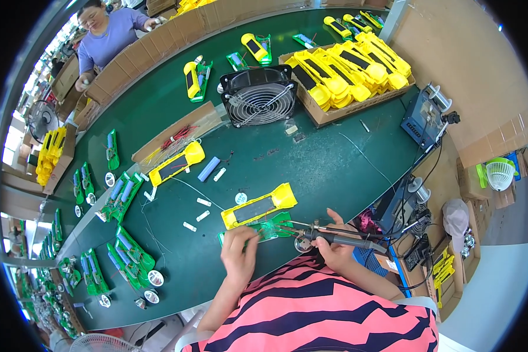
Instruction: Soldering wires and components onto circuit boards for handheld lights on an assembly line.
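Note:
My right hand (334,246) is wrapped round a soldering iron (349,239) with a dark handle. Its thin metal tip points left, over the right end of a green plastic housing (268,229). At the housing's left end is my left hand (239,249), thumb and fingers pinched together; what they hold is too small to make out. Just beyond the housing lies a yellow casing (284,196) with a dark panel. A round reflector (303,244) sits by the iron, near the table edge. Small white pieces (203,216) and a blue cylindrical battery (209,169) lie farther left.
A black fan (260,97) stands beyond, beside a carton (320,116) of yellow casings. Green housings with batteries and reflectors (155,278) cover the left side. Soldering stations (419,120) with solder spools and cables stand at right. Another person (108,41) works behind a cardboard barrier.

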A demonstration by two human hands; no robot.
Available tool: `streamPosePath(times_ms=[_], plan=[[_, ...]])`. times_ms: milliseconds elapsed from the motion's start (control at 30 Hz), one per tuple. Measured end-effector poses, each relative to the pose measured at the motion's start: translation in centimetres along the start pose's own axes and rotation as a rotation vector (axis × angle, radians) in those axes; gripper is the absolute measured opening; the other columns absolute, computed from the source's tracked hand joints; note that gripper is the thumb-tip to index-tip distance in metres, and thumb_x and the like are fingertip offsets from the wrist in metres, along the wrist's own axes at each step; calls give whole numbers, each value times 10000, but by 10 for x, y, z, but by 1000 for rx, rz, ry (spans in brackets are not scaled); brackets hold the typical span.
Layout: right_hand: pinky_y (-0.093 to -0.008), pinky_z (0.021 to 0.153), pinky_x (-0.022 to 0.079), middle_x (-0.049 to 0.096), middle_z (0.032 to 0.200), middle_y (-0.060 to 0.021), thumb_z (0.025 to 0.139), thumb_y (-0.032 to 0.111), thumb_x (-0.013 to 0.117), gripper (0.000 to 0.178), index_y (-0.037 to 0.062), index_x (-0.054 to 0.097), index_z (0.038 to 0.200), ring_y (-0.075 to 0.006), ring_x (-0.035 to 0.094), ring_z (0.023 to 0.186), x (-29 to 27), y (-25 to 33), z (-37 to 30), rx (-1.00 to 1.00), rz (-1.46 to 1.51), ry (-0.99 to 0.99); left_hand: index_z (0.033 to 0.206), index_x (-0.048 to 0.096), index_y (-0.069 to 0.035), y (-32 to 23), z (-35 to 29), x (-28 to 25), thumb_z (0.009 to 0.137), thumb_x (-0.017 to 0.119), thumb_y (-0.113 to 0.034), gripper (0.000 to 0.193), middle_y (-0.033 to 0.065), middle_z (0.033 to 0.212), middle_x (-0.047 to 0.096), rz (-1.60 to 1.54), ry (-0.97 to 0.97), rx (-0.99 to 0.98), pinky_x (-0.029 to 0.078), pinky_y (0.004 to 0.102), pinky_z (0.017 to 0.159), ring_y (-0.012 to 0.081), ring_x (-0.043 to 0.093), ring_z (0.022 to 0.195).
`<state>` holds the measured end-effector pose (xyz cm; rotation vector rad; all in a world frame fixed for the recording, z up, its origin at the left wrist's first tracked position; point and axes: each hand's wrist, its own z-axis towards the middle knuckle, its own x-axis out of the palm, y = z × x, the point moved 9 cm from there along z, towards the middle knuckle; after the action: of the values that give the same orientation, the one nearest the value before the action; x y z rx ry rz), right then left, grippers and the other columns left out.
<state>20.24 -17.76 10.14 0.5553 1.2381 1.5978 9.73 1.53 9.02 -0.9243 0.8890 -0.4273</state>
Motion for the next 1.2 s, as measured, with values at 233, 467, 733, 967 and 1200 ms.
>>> streamPosePath(times_ms=[233,467,733,967,1200], plan=[[-503,940,316,568,710,-47,705,52,632,130,35,580,823,-144,558,652,2,-10,-5,35,35,-10,1050,595,-103,-20,-33,11,653,589,-64,399,133,1207,429,565,264,449,352,379,939,262,418,1124],[-500,943,317,578,718,-52,704,56,640,154,32,591,848,-147,566,662,5,-11,-6,53,17,14,942,613,-44,-27,-16,14,624,589,-8,321,65,871,537,280,132,440,440,296,658,196,543,770],[-513,968,290,586,553,-23,729,12,578,167,9,541,892,-108,602,631,1,-9,-2,23,6,23,887,610,-26,-40,-3,23,620,610,-27,267,47,757,496,415,256,428,433,298,584,177,521,669],[-511,973,279,588,573,-18,736,18,579,156,11,533,885,-101,587,624,4,-11,-3,43,25,35,901,604,-20,-39,-1,26,629,603,-34,272,50,754,487,453,302,407,439,288,581,174,528,671],[-514,936,328,580,709,-51,687,38,651,158,26,592,833,-149,570,660,2,-18,-7,80,52,-9,906,605,-24,-40,0,27,644,572,-53,265,49,760,493,453,369,394,447,284,587,175,540,683]])
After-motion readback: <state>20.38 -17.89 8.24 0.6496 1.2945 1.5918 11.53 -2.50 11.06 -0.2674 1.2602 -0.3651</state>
